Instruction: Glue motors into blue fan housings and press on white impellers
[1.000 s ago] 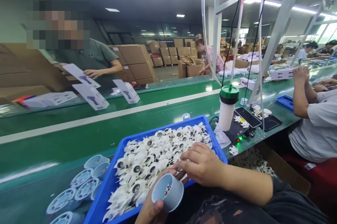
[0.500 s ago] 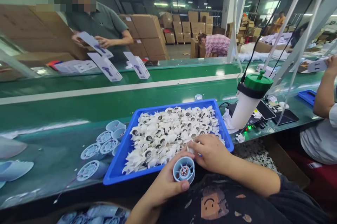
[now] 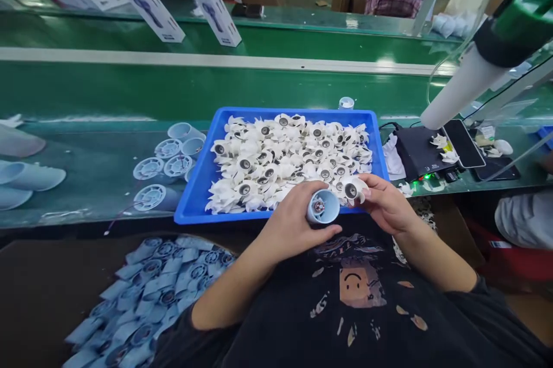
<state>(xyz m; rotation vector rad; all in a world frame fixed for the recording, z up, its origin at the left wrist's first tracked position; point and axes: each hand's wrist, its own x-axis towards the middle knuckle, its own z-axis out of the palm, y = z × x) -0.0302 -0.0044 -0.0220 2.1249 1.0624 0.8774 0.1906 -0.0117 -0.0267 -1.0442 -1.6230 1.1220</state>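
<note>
Cup (image 3: pixel 329 205): light blue, lying inside the left grip (image 3: pixel 294 221), with its open mouth turned to the right and toward the camera; a small round core is visible within it.
Left grip: fingers curled around the upper and left side of the cup, thumb stretched along below it, so the cup is held firmly between them.
Wheel (image 3: pixel 352 190): white, with curved blades and a dark ring at the centre, situated at the fingertips of the right grip (image 3: pixel 391 201); it is just to the right of the cup, outside its mouth. Whether the two touch, I cannot tell.
Right grip: thumb and fingers pinching the wheel at its right edge.
Tray (image 3: pixel 228 217): blue, on the desk (image 3: pixel 99 184), directly beyond both grips, filled with similar white wheels (image 3: pixel 285 166).
Left of the tray: several blue cups (image 3: pixel 177 165) close together.
Lower left: a heap of blue cups (image 3: pixel 159 293), below the desk edge.
Right of the tray: a black box (image 3: pixel 417 152) with green lights.
</note>
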